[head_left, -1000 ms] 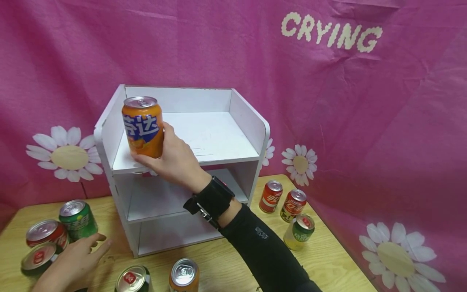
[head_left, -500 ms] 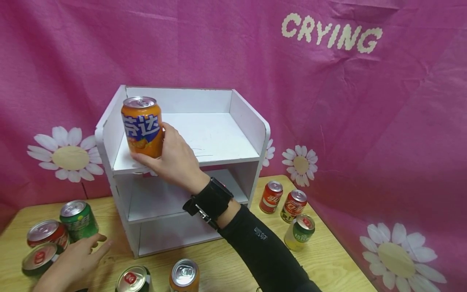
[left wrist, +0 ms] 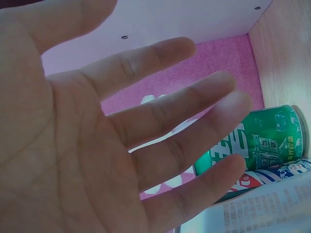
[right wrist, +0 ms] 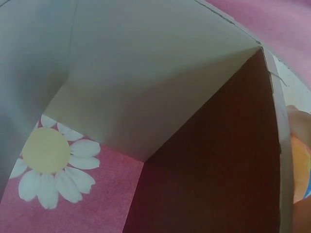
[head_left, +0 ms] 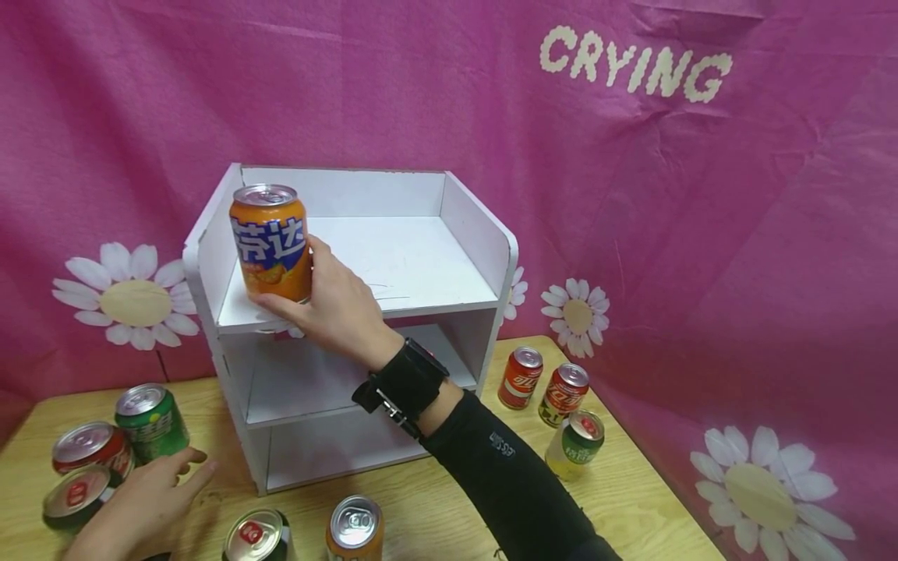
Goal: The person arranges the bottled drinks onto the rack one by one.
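Right hand (head_left: 344, 308): fingers curled around an orange can (head_left: 270, 253), thumb side low on it, blue label with white characters facing the camera. Can is upright at the left front of the top level of the white shelf unit (head_left: 400, 261). Can't tell if its base touches the board or sits just above it. Right wrist view is mostly unit interior; a bit of orange can and fingers at its right edge.

Left hand (head_left: 150, 495): low at the left of the table (head_left: 442, 514), fingers spread and mostly extended, gripping nothing. Left wrist view shows the palm, with the green can (head_left: 153, 428) past the fingertips; contact unclear.

Near the left hand: green can on the far side, red can (head_left: 94, 452) to its left, dark green can (head_left: 79, 499) with red tab nearer, partly hidden by the hand. Front of unit: red-tab can (head_left: 256, 538) and second orange can (head_left: 355, 530), both cut by the lower frame edge. Right of unit: two red cans (head_left: 521, 379), then a yellow-green can (head_left: 575, 444) nearer, all upright.

Black band (head_left: 407, 386) on right wrist, black sleeve (head_left: 512, 479). Pink backdrop (head_left: 666, 234) behind, daisies, "CRYING" lettering (head_left: 634, 64).
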